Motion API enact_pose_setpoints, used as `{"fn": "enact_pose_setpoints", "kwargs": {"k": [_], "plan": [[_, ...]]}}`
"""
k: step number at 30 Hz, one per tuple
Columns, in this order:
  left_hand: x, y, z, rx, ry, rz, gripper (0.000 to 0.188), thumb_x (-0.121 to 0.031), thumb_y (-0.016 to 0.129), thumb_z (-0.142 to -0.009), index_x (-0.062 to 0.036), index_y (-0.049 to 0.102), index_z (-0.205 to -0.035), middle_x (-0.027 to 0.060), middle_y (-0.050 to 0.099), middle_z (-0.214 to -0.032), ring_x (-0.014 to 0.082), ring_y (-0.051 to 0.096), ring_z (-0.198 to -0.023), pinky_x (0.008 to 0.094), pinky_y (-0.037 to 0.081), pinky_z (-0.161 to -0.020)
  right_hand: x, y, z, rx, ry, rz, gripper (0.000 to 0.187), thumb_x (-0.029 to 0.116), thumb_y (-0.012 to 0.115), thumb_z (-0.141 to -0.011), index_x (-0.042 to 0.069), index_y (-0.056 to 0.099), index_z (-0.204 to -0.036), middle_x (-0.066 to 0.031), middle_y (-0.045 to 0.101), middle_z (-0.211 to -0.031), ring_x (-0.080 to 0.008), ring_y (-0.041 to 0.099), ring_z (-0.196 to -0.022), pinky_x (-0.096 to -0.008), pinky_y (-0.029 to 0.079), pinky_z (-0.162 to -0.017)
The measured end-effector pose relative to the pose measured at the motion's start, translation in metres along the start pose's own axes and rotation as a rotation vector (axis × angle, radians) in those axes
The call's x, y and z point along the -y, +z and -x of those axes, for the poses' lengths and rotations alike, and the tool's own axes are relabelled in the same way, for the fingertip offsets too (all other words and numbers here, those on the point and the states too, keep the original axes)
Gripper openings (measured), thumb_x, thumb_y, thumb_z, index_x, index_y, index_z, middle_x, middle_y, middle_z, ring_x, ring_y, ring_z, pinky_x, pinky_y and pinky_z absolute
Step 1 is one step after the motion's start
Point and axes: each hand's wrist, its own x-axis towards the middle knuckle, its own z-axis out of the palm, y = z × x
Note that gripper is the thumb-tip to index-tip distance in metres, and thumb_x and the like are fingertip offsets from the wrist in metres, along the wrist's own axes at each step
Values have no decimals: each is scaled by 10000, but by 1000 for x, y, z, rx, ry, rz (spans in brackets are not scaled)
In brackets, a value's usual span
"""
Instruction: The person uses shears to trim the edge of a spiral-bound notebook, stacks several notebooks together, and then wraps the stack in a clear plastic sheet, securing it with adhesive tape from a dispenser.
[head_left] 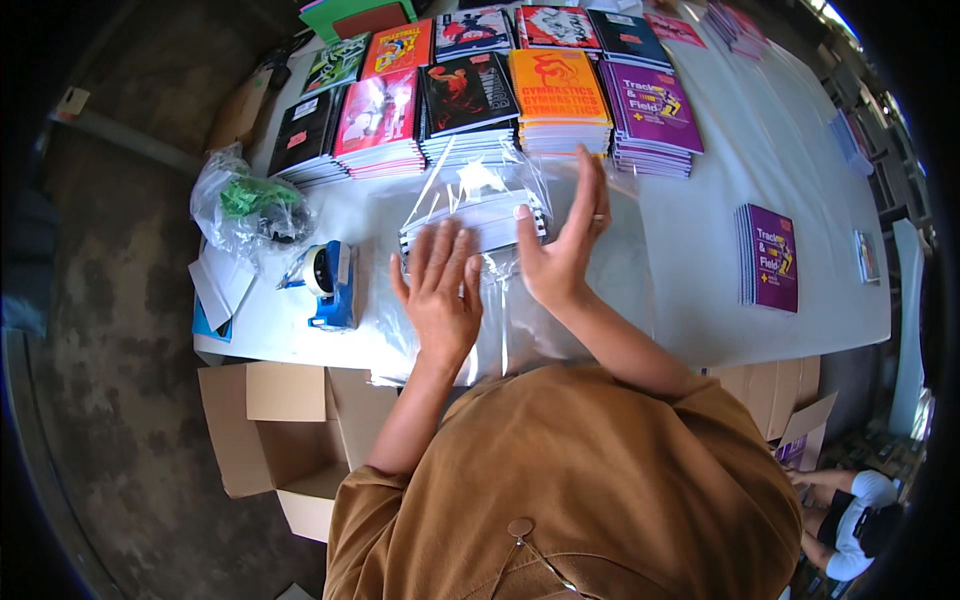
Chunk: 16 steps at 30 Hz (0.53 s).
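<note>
A stack of notebooks (482, 217) with white page edges lies inside a clear plastic bag (505, 330) at the middle of the table. My left hand (440, 300) rests palm down at the near left of the stack, fingers stretched out over the plastic. On the other side, my right hand (565, 250) is held edge-on, fingers straight and thumb apart, with the thumb at the stack's right end. Neither hand is closed round anything. Glare on the film hides part of the stack's top.
Behind stand several notebook piles, including an orange pile (560, 95) and a purple pile (655, 115). A blue tape dispenser (335, 285) and a crumpled plastic bag (225, 205) are at left. More purple notebooks (770, 258) lie right. Below is an open carton (235, 425); another person (850, 525) is lower right.
</note>
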Motion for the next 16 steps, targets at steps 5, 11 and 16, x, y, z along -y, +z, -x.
{"fn": "enact_pose_setpoints", "kwargs": {"k": [5,11,16], "plan": [[-6,-6,-10,77,91,155,519,-356,475,-914,-23,439,-1310,193,509,-1271,335,428,-1240,450,256,-1052,-4,-11,34,509,-247,95,415,175,589,-803,23,544,-1187,-96,517,-1257,-267,422,-1220,-460,230,-1039],[34,-23,-58,-31,-289,968,460,-108,529,-889,28,392,-1306,165,568,-1152,213,581,-977,306,450,-875,3,-4,32,581,-331,58,385,179,553,-842,54,540,-1207,-75,543,-1216,-212,468,-1168,-390,317,-997],[64,-39,-127,737,-237,808,450,-112,599,-839,2,464,-1253,134,603,-1078,184,606,-905,285,464,-831,6,-3,25,622,-369,72,364,196,554,-850,87,550,-1198,-47,533,-1222,-193,470,-1159,-368,338,-964]]}}
